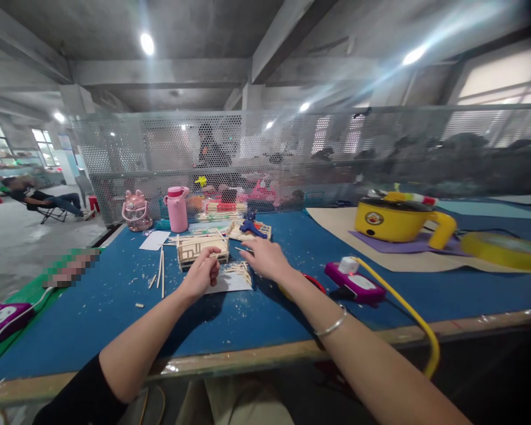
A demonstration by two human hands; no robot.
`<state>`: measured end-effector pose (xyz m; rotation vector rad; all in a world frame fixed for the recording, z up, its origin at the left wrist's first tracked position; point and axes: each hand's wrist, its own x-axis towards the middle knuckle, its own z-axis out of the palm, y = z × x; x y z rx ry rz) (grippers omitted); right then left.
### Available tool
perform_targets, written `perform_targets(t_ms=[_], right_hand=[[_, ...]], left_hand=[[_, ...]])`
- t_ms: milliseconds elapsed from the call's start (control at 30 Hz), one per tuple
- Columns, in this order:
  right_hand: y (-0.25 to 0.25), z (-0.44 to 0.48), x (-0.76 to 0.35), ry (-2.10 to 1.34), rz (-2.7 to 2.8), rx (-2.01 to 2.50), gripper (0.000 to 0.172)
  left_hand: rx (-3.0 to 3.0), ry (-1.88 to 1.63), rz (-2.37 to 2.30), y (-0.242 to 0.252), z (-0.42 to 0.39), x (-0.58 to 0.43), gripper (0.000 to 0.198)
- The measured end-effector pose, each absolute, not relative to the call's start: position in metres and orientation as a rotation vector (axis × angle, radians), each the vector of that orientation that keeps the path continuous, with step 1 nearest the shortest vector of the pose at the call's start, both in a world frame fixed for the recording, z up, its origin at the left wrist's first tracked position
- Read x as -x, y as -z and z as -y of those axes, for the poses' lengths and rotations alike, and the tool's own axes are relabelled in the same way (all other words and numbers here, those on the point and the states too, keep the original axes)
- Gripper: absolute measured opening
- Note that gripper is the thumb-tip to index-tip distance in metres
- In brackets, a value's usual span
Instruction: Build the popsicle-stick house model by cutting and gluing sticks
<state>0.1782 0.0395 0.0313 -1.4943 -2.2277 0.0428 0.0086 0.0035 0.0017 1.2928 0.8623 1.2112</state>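
A small model (193,251) built of thin wooden sticks stands in the middle of the blue table. My left hand (200,274) is closed at its front right corner, with curled fingers against the frame. My right hand (268,258) is to the right, its fingers pinching a thin wooden stick (239,248) whose tip points left. Short cut sticks (241,271) lie on a white sheet (225,284) between my hands. Just beyond my right hand, a blue glue gun (253,226) rests over another stick-built piece (235,231).
Loose long sticks (160,271) and scraps lie left of the model. Behind are a pink bottle (177,212) and a pink jug (137,213). A yellow pot (387,221), a tape roll (504,251) and a purple power strip (356,284) with a yellow cable are at right.
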Motion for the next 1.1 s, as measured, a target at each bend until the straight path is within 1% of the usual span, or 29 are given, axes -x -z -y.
perform_targets(t_ms=[33, 100, 167, 200, 267, 367, 400, 467, 533, 600, 667, 767, 867, 933, 1100], right_hand=[[-0.033, -0.038, -0.172, -0.266, 2.266, 1.286, 0.034], [-0.033, -0.035, -0.158, -0.779, 2.23, 0.933, 0.035], [-0.029, -0.034, -0.144, -1.151, 2.085, 0.732, 0.038], [-0.025, -0.034, -0.138, -1.248, 2.001, 0.69, 0.039], [-0.018, -0.036, -0.132, -1.287, 1.874, 0.671, 0.039], [-0.012, -0.039, -0.139, -1.071, 1.88, 0.762, 0.032], [-0.012, -0.04, -0.144, -0.945, 1.941, 0.829, 0.029], [-0.012, -0.041, -0.155, -0.642, 2.088, 1.026, 0.024], [-0.012, -0.039, -0.164, -0.373, 2.229, 1.232, 0.024], [-0.011, -0.037, -0.168, -0.205, 2.372, 1.33, 0.026], [-0.011, -0.034, -0.167, -0.109, 2.539, 1.287, 0.023], [-0.01, -0.029, -0.16, 0.053, 2.688, 1.192, 0.02], [-0.008, -0.026, -0.151, 0.189, 2.737, 1.241, 0.02], [-0.005, -0.024, -0.147, 0.254, 2.749, 1.277, 0.021], [-0.001, -0.023, -0.14, 0.378, 2.764, 1.252, 0.023]], left_hand=[[-1.29, -1.245, -0.815, -0.002, -0.003, -0.01, 0.033], [-1.305, -1.286, -0.739, -0.002, -0.001, -0.011, 0.052], [-1.319, -1.31, -0.696, -0.003, 0.0, -0.012, 0.069], [-1.326, -1.318, -0.689, -0.003, 0.001, -0.012, 0.074], [-1.37, -1.315, -0.727, -0.002, -0.001, -0.011, 0.078], [-1.559, -1.283, -0.944, 0.003, -0.006, -0.004, 0.071], [-1.654, -1.277, -1.049, 0.005, -0.009, -0.001, 0.066], [-1.901, -1.255, -1.245, 0.011, -0.013, 0.006, 0.047], [-2.146, -1.087, -1.343, 0.017, -0.017, 0.011, 0.027], [-2.311, -0.889, -1.342, 0.021, -0.019, 0.015, 0.02], [-2.388, -0.78, -1.331, 0.023, -0.019, 0.015, 0.019], [-2.37, -0.775, -1.389, 0.024, -0.02, 0.014, 0.021], [-2.278, -0.808, -1.437, 0.024, -0.021, 0.014, 0.031], [-2.254, -0.82, -1.438, 0.025, -0.022, 0.014, 0.034], [-2.337, -0.729, -1.465, 0.026, -0.027, 0.014, 0.021]])
